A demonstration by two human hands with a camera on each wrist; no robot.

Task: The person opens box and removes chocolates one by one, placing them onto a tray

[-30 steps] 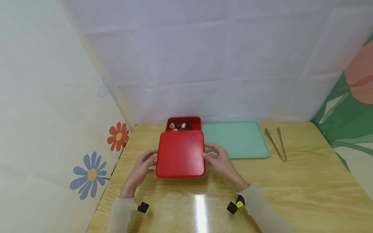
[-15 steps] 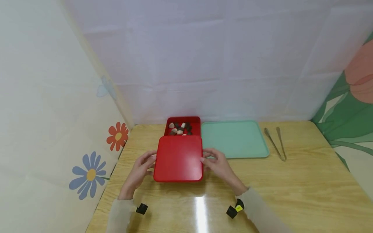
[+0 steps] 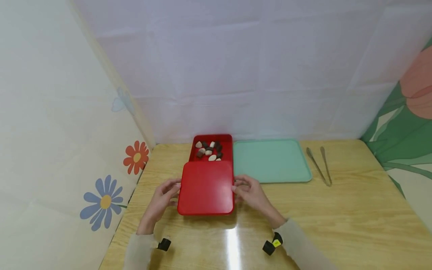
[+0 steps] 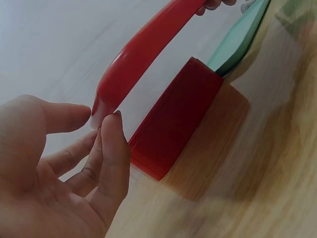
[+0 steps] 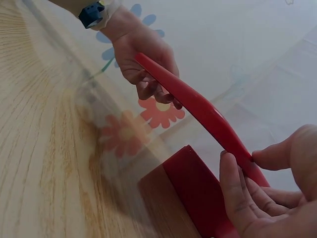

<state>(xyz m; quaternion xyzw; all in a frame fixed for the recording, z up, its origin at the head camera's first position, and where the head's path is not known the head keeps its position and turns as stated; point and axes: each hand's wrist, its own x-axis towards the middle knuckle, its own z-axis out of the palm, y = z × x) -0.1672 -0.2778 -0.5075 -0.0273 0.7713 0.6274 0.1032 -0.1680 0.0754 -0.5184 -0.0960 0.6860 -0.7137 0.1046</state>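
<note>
A square red lid (image 3: 206, 188) hangs between my hands, lifted clear of the red box (image 4: 173, 121) as both wrist views show. My left hand (image 3: 162, 197) pinches its left edge between thumb and fingertips. On the opposite edge, my right hand (image 3: 252, 194) grips it the same way. In the head view the lid covers the near part of the box. Behind it, several dark and white chocolate-like pieces (image 3: 209, 150) lie in the exposed far part of the box. Their exact kind is too small to tell.
Right of the box, a mint-green tray (image 3: 271, 161) lies on the wooden table (image 3: 357, 210). Metal tongs (image 3: 320, 167) rest farther right, spread apart. A white cloth wall (image 3: 236, 75) rises behind the table, and a flowered one (image 3: 67, 150) borders the left.
Both hands have drawn the lid back toward the person and slightly left. More of the box's inside and its pieces now shows. The tray and tongs stay put.
</note>
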